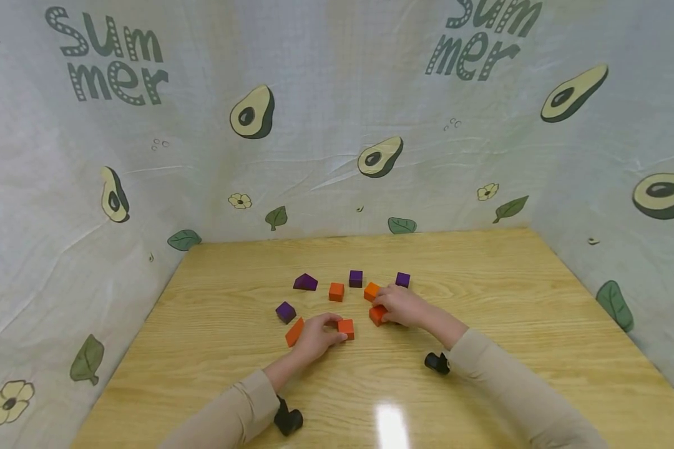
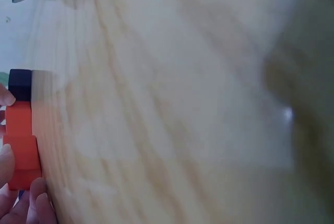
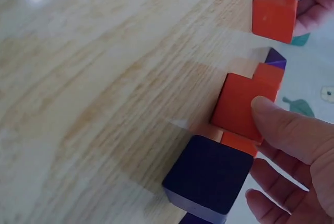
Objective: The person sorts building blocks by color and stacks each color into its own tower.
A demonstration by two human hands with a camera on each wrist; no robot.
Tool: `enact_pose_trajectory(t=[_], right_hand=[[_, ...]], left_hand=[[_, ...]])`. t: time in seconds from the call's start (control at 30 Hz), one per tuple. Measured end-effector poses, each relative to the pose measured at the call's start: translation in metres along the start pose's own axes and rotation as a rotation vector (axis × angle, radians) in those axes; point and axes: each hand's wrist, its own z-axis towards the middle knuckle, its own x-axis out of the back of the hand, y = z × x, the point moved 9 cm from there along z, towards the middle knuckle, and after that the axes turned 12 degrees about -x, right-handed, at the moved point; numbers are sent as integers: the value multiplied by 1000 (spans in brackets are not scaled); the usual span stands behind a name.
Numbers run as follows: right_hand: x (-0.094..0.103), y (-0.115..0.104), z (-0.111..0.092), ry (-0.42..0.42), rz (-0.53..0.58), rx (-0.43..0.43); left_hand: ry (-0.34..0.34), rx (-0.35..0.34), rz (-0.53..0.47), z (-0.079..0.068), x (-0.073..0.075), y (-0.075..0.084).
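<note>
My left hand (image 1: 316, 338) pinches an orange-red cube (image 1: 345, 329) between thumb and fingers, low over the table; it also shows in the right wrist view as the far cube (image 3: 274, 15). To the right, my right hand (image 1: 402, 305) grips another orange-red cube (image 1: 377, 315), its thumb (image 3: 276, 117) pressed on the face. Just behind that cube lies an orange cube (image 1: 372, 291). A dark purple cube (image 3: 209, 174) sits close beside the right hand in the right wrist view; from the head it is mostly hidden by that hand.
Behind the hands stand an orange cube (image 1: 336, 292) and purple cubes (image 1: 356, 279) (image 1: 402, 280). Left of them are a purple wedge-like block (image 1: 306, 282), a purple cube (image 1: 286, 312) and an orange triangular block (image 1: 294, 332). A printed cloth (image 1: 326, 181) hangs around the wooden table (image 1: 230, 262).
</note>
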Motion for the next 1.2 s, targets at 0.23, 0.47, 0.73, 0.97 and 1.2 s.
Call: enact_pose_trajectory(t=[0.23, 0.47, 0.73, 0.97, 1.2], right_hand=[[-1, 0, -2, 21, -22, 14], [-4, -3, -2, 3, -42, 23], [-5, -10, -5, 4, -41, 11], [-8, -13, -4, -5, 6, -28], [-11, -18, -3, 3, 42, -59]], left_hand=[[27, -25, 14, -2, 1, 4], [41, -26, 34, -1, 2, 3], [42, -26, 29, -2, 1, 3], [36, -8, 22, -1, 0, 4], [35, -7, 29, 0, 0, 3]])
